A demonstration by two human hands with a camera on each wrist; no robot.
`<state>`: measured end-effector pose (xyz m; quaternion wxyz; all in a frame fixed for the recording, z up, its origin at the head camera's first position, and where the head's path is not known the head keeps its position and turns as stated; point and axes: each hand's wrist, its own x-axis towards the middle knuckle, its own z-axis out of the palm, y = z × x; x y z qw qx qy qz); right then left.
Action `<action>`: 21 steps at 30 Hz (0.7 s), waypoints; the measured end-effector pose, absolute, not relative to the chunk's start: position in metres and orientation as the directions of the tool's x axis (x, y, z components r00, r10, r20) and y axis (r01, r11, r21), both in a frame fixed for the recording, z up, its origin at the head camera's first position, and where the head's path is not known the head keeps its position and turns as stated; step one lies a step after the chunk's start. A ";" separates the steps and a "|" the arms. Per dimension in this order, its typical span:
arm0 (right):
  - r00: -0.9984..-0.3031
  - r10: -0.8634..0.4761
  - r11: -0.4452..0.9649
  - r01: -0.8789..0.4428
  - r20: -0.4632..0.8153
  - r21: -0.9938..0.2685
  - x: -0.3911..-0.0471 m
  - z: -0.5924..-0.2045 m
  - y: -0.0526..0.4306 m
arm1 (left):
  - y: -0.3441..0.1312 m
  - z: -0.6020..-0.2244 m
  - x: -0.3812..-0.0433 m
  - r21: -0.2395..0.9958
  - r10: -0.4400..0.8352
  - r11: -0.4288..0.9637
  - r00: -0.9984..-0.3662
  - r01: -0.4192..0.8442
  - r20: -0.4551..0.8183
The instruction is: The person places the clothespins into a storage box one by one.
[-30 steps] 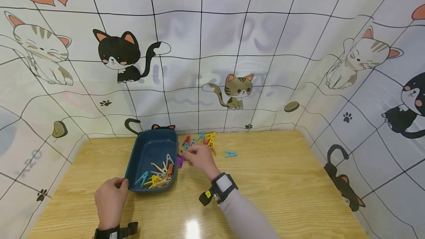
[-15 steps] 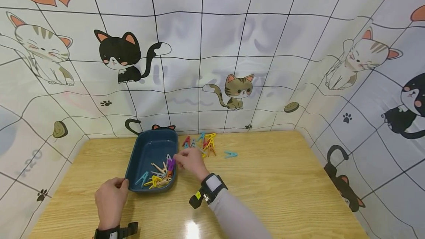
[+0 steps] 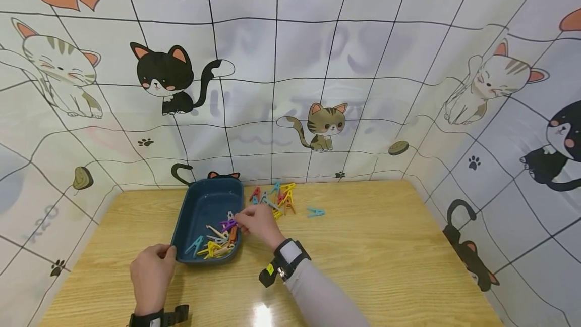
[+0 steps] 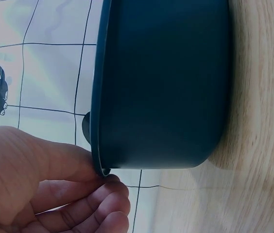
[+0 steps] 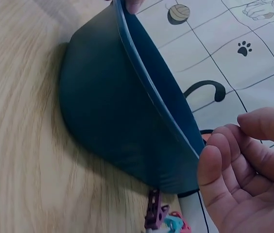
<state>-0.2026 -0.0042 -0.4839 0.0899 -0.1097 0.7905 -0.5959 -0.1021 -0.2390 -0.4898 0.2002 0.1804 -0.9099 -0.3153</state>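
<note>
Beside the front left corner of a dark blue tray [image 3: 179, 216], my left hand [image 3: 152, 274] pinches the rim; the left wrist view shows the thumb and fingers around that rim [image 4: 97, 145]. My right hand [image 3: 258, 223] is over the tray's right side, thumb and fingertips together. A purple clothespin [image 3: 228, 224] is at those fingertips in the head view, above the clothespins inside. From the right wrist, my hand [image 5: 253, 170] shows its curled fingers, with that clothespin hidden from view. Inside the tray lie yellow clothespins [image 3: 211, 250], a blue clothespin [image 3: 195, 245] and several others.
Loose red, blue, yellow and orange clothespins [image 3: 288, 197] lie on the wooden table [image 3: 363, 251] right of the tray. One light blue clothespin [image 3: 315, 212] lies apart. A purple clothespin [image 5: 154, 208] rests by the tray's outer wall. A cat-print sheet [image 3: 249, 90] stands behind the table.
My right hand has moved left from beside the tray to over its right side, bringing the purple clothespin, which has turned from upright to slanted. My left hand stays on the rim.
</note>
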 end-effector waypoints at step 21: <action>-0.975 -0.178 0.478 -0.201 0.129 -0.855 -0.223 -0.491 0.061 | -0.239 -0.491 -0.103 0.635 -0.451 0.743 -0.860 -0.212 0.240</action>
